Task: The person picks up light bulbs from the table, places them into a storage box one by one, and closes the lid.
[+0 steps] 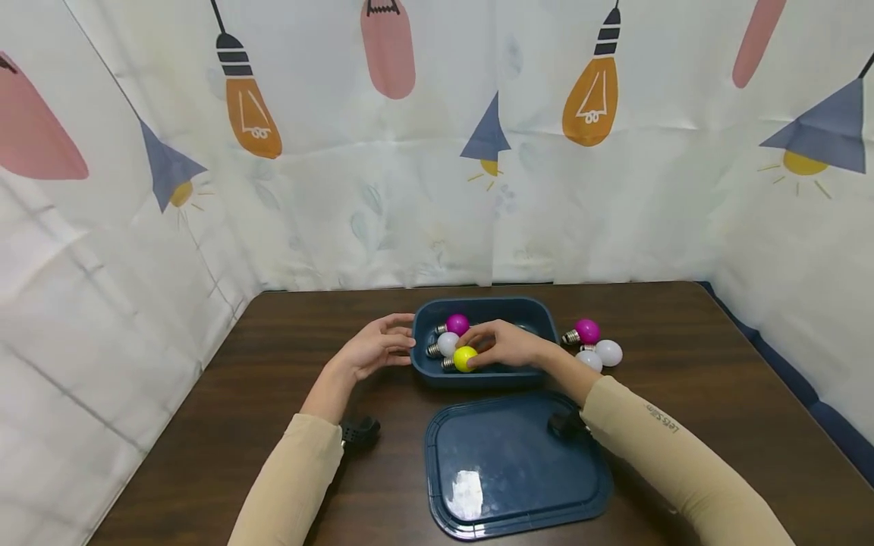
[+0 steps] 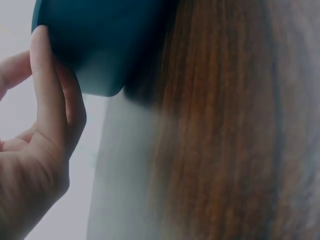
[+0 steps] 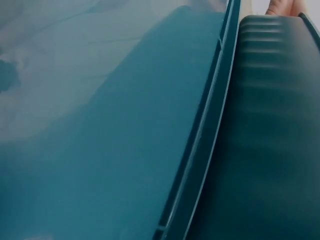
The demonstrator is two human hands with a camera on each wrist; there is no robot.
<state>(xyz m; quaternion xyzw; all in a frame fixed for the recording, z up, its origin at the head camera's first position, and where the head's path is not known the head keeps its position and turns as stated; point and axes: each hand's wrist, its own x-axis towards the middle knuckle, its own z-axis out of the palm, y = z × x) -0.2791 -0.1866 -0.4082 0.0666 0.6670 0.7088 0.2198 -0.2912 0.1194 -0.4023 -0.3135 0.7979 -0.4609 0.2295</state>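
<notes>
My right hand [image 1: 508, 345] reaches into a dark blue plastic box [image 1: 416, 362] and pinches a yellow light bulb [image 1: 466, 359] between thumb and fingers. Beside that bulb, at the box's left end, lie a white bulb [image 1: 447, 343] and a magenta bulb [image 1: 457, 324], their metal screw bases pointing left. With its fingers nearly straight, my left hand [image 1: 372, 349] touches the box's left end. In the left wrist view, a fingertip of the left hand [image 2: 45, 110] is right at the box's rim [image 2: 37, 15].
To the right of the box lie a magenta bulb [image 1: 587, 331] and two white bulbs, one the nearer white bulb [image 1: 589, 360]. A dark blue lid [image 1: 519, 462] lies flat in front of the box, under the right wrist. The brown wooden table [image 1: 225, 455] meets a printed curtain [image 1: 423, 220] behind.
</notes>
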